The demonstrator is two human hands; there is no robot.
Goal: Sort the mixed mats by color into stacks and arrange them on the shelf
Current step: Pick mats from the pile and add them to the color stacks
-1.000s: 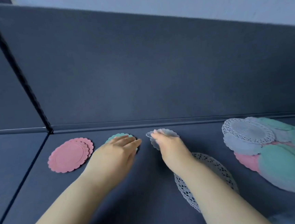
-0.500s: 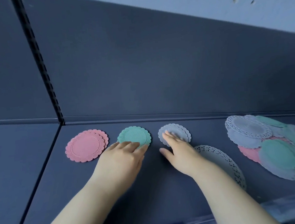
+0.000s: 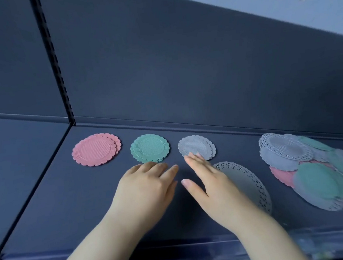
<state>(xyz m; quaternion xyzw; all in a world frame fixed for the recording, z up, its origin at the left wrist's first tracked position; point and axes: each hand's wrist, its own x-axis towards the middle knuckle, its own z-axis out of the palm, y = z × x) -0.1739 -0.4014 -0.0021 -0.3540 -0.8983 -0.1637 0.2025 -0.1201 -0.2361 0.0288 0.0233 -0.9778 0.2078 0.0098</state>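
Pink mats [image 3: 95, 150], green mats [image 3: 149, 148] and grey mats [image 3: 196, 147] sit in three small stacks along the back of the dark shelf [image 3: 69, 201]. My right hand [image 3: 210, 180] lies flat, its straight fingertips touching the grey stack's near edge. My left hand [image 3: 144, 188], relaxed and holding nothing, rests just before the green stack. The unsorted pile [image 3: 314, 165] lies further right.

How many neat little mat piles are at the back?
3: pink scalloped round mat stack left, green scalloped stack middle, grey scalloped stack right. The jumbled heap doesn't count.
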